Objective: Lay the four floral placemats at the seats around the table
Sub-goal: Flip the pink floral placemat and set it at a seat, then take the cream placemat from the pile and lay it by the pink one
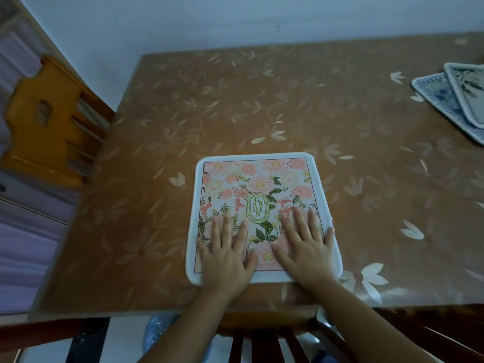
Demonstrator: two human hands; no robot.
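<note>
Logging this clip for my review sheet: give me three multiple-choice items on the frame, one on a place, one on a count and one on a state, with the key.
1. Where does the pink mat lie on the table?
A. by the far edge
B. by the near edge, in front of the person
C. by the left edge

2. How many mats show in all?
A. one
B. three
C. five

3. How do the left hand and right hand rest on the pink mat?
A. flat, fingers straight
B. in fists
C. pinching a corner

Key:
1 B: the pink mat sits just inside the near edge.
2 B: besides the pink mat, a blue mat and a pale mat overlap at the far right.
3 A: both palms lie flat on it, fingers spread.
</note>
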